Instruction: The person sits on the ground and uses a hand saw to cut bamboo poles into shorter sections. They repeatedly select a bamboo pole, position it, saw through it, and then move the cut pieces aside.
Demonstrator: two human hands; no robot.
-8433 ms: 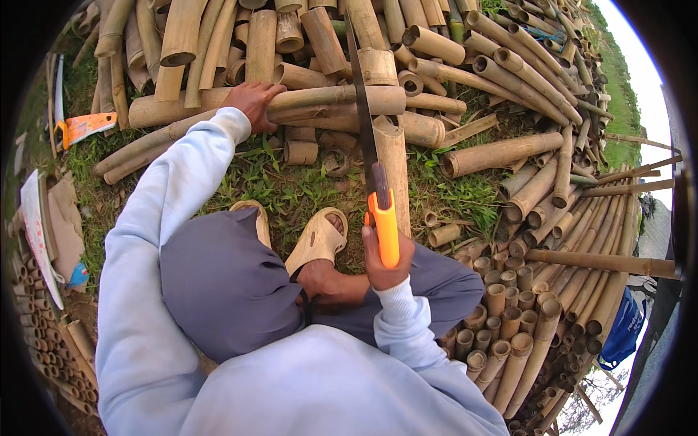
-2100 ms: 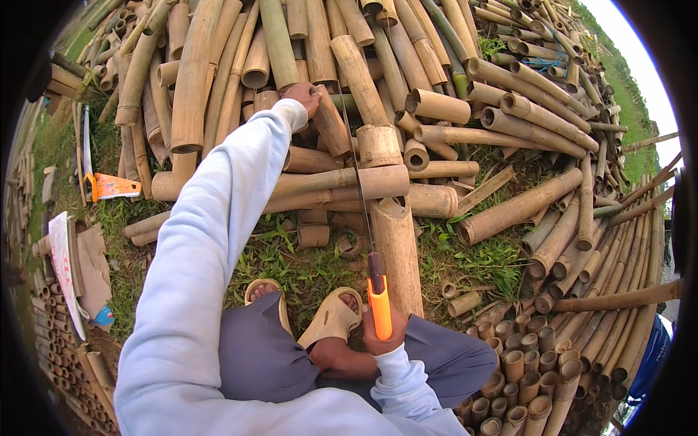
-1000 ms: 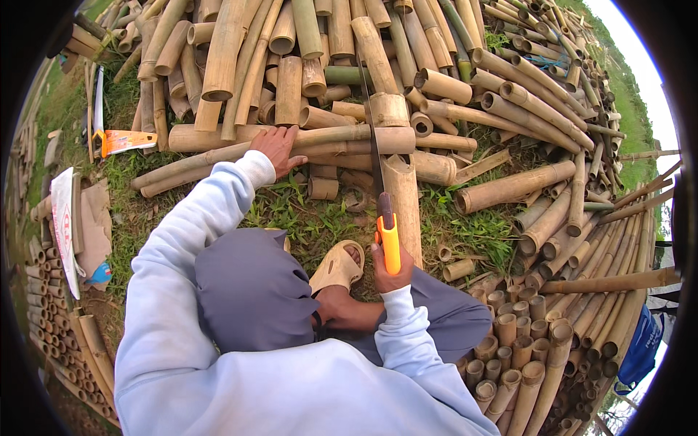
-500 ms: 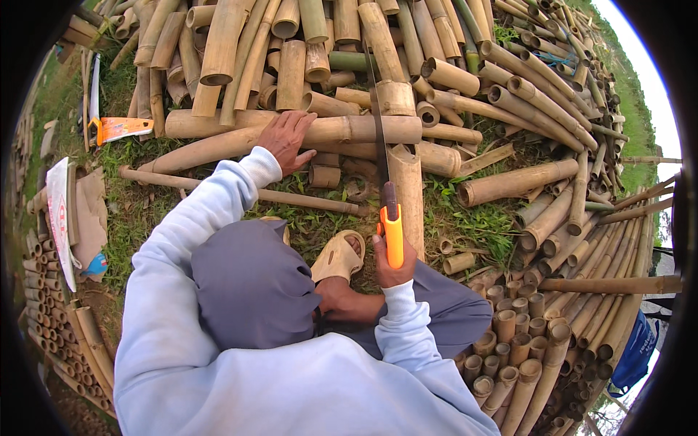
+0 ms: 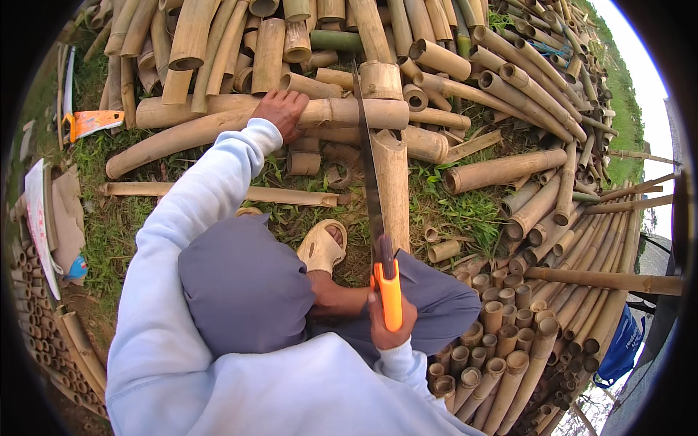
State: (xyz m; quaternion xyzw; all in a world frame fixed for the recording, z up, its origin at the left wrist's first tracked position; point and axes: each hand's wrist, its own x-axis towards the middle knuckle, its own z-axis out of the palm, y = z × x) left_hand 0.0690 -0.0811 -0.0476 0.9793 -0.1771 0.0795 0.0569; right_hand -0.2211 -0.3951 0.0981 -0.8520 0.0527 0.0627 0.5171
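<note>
My left hand (image 5: 282, 114) grips a tan bamboo pole (image 5: 334, 112), its fingers curled over the top. The pole lies crosswise in front of me, over other bamboo. In my right hand (image 5: 391, 320) is the orange handle of a hand saw (image 5: 369, 171). The saw's long dark blade points away from me and crosses the pole a little short of its right end. Whether the teeth have cut into the bamboo cannot be made out. Beneath that end, a thick bamboo piece (image 5: 392, 192) runs back toward my right leg.
Cut bamboo (image 5: 273, 54) is heaped across the far side. Upright short bamboo pieces (image 5: 520, 338) crowd the right, near my knee. A second saw with an orange handle (image 5: 94, 122) rests at the far left. A thin split bamboo strip (image 5: 291, 196) lies on the grass before my feet.
My right hand has drawn the saw back toward me, so the handle sits nearer my body. My left hand stays on the pole, its thumb now tucked in. The whole view has shifted slightly.
</note>
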